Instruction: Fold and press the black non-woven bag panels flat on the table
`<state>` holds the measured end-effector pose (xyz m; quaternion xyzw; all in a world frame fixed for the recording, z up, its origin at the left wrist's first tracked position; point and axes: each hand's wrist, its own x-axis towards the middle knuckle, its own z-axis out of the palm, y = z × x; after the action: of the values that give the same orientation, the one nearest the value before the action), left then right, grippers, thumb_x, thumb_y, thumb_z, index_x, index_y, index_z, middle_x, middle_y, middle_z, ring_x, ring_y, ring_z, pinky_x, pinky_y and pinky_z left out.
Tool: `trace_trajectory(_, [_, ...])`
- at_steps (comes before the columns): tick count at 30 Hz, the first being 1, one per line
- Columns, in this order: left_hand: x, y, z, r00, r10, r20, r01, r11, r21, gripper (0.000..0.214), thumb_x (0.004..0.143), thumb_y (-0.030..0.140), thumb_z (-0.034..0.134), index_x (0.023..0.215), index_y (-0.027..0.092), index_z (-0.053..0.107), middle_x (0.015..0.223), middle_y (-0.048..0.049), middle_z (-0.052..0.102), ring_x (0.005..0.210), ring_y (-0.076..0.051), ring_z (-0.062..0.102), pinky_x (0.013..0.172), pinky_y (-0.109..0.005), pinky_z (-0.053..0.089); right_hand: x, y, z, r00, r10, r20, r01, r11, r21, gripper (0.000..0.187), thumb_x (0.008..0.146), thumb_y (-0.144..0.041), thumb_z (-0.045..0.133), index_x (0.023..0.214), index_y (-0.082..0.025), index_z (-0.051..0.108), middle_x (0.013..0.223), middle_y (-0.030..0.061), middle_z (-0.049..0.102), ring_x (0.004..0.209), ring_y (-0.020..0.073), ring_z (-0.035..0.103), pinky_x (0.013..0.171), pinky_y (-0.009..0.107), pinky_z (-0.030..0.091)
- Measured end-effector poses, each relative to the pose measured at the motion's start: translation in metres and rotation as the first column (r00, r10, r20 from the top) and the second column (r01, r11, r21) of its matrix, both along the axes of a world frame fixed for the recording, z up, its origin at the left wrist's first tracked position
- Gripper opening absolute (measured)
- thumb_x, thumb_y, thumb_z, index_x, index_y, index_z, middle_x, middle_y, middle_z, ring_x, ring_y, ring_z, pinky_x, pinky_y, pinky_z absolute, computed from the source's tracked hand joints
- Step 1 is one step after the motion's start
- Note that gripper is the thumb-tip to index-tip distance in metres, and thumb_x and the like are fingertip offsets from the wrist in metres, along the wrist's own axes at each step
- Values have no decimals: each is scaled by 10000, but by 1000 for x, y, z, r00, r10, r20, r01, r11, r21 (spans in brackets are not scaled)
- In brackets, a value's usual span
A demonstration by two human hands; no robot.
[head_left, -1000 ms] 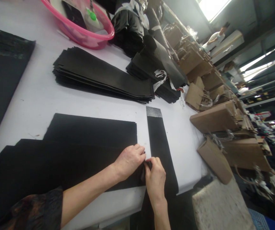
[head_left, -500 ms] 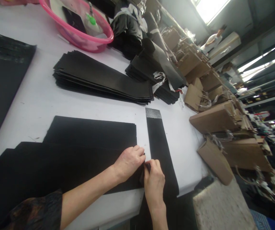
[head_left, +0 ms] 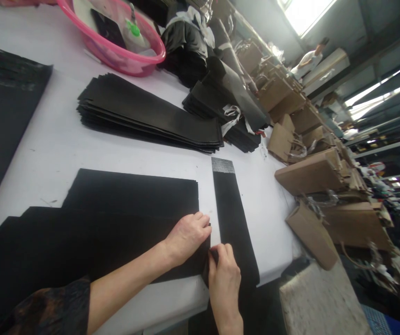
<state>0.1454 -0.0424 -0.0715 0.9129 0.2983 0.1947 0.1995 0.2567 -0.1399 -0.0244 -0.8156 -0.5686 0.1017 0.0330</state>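
Note:
Several large black sheets lie staggered on the white table in front of me. My left hand rests with curled fingers on the right edge of the nearest sheet, pressing it down. My right hand pinches the corner of that sheet's edge at the table's near side. Just right of both hands lies a narrow black strip with a grey taped end, running away from me.
A stack of long black pieces lies mid-table, with a pink basin and black bags behind it. Brown paper bags crowd the right side. Another black sheet covers the far left. A person stands far back.
My right hand has slid a little toward me along the sheet's edge, still pinching it. My left hand has stayed in place on the sheet.

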Motion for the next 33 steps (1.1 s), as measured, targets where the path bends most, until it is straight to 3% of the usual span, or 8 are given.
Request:
trace_trajectory(7, [0, -2, 0, 1000, 0, -6, 0, 1000, 2, 56, 875, 139, 654, 884, 169, 608, 934, -42, 539, 890, -218, 517, 711, -337, 471, 1, 17, -1, 999, -21, 35, 20, 1000, 22, 102, 904, -93, 547, 900, -189, 583, 912, 16, 533, 695, 156, 573, 591, 270, 332])
trace_trajectory(13, [0, 0, -2, 1000, 0, 3, 0, 1000, -8, 52, 875, 155, 655, 870, 170, 605, 937, -44, 537, 886, -220, 512, 713, -343, 473, 3, -4, -3, 1000, 2, -21, -2, 1000, 29, 116, 895, -81, 553, 864, -189, 580, 871, 5, 526, 662, 142, 567, 581, 262, 331])
trace_trajectory(19, [1, -1, -3, 1000, 3, -2, -3, 1000, -2, 52, 882, 131, 635, 883, 171, 601, 923, -39, 536, 878, -223, 513, 696, -344, 473, 5, 18, -7, 1000, -22, 9, 22, 998, 57, 91, 908, -113, 546, 902, -196, 582, 908, 11, 534, 704, 159, 580, 602, 272, 344])
trace_trajectory(26, [1, -1, -2, 1000, 2, 4, -2, 1000, -1, 78, 863, 131, 660, 885, 172, 598, 924, -37, 532, 877, -226, 508, 696, -350, 471, 5, -12, -7, 999, -18, -30, 19, 1000, 15, 93, 906, -122, 552, 856, -197, 576, 855, 2, 528, 664, 153, 574, 587, 273, 345])
trace_trajectory(31, [2, -1, -3, 1000, 13, 5, -13, 1000, 12, 29, 899, 141, 614, 895, 167, 601, 917, -40, 537, 880, -226, 513, 689, -354, 466, 3, 21, -7, 999, -43, -26, 45, 995, 93, 71, 909, -128, 549, 892, -186, 586, 896, 19, 550, 711, 166, 585, 615, 269, 360])
trace_trajectory(33, [1, -1, -3, 1000, 17, 6, -17, 1000, 10, 18, 910, 152, 602, 899, 167, 604, 920, -40, 540, 879, -224, 515, 695, -355, 469, 3, 23, -8, 999, -42, -14, 43, 995, 88, 74, 916, -138, 534, 901, -189, 586, 903, 23, 551, 702, 166, 584, 598, 266, 354])
